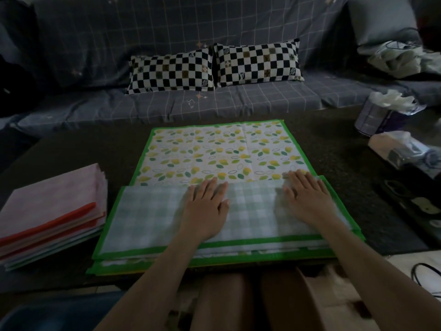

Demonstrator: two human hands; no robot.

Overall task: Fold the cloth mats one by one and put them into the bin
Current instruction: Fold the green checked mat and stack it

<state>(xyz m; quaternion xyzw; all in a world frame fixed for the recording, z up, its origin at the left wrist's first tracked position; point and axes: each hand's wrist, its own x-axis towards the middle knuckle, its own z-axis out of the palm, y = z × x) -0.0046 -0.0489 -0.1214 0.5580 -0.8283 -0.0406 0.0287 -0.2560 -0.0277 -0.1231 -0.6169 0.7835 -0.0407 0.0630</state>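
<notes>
A green-bordered cloth mat printed with yellow and green leaves [222, 151] is seen spread on a dark table [334, 151], its near edge turned over to show a pale green checked underside [152, 211]. The folded flap is pressed flat by the left hand [205, 209] and the right hand [307, 199], both laid palm down with fingers straight and slightly apart; nothing is gripped. More green-edged mats appear to be stacked beneath. A pile of pink and red-edged folded cloths [52, 216] is seen just left of the mat. A bin cannot be made out with certainty; a dark blue shape [47, 314] at the lower left may be it. For a clean fold, the crease is best smoothed outward from the middle, with the flap's side edges kept level with the borders beneath before the next fold is made.
</notes>
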